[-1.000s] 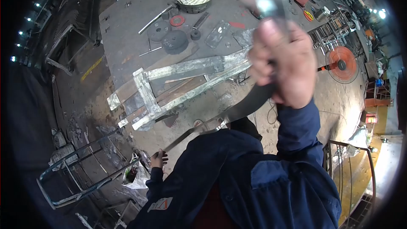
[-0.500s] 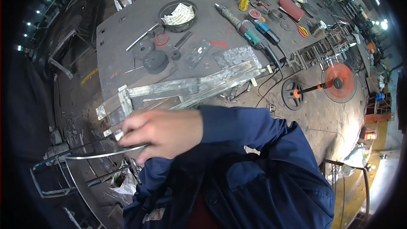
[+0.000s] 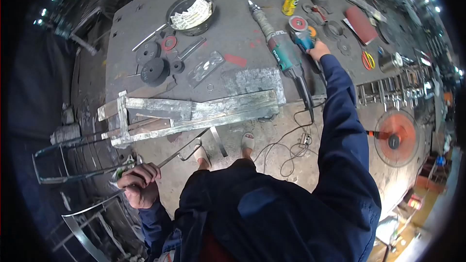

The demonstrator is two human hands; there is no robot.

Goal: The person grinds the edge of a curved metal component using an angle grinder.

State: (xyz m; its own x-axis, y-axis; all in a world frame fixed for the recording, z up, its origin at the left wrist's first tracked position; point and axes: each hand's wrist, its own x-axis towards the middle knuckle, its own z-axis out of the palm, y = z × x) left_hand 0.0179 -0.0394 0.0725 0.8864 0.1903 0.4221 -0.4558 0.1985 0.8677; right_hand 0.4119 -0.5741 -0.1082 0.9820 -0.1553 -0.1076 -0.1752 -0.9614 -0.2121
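Observation:
At the table's right part, my right hand [image 3: 318, 50] is closed around the body of a blue angle grinder [image 3: 303, 39] with a red-centred disc at its head. My left hand [image 3: 140, 184] is down at the lower left, fingers wrapped round a thin bent metal frame [image 3: 87, 209]. One bar of the frame runs from the fist up toward the table's edge and ends near a flat strip and a hook-shaped rod. A larger green power tool [image 3: 284, 56] with a wrapped, pointed nose lies just left of the grinder.
On the table [image 3: 141, 22] are a black bowl [image 3: 213, 17] with printed paper, black grinding wheels [image 3: 155, 71], a yellow bottle [image 3: 291, 0], yellow-handled scissors [image 3: 368, 60] and red sandpaper [image 3: 361, 24]. A clamped metal jig [image 3: 223, 106] lines the near edge. Cables and an orange fan [image 3: 396, 138] occupy the floor.
My right hand has left the metal frame at the lower left and reached across to the blue angle grinder. My left hand, hidden before, now shows on the frame. The view has shifted.

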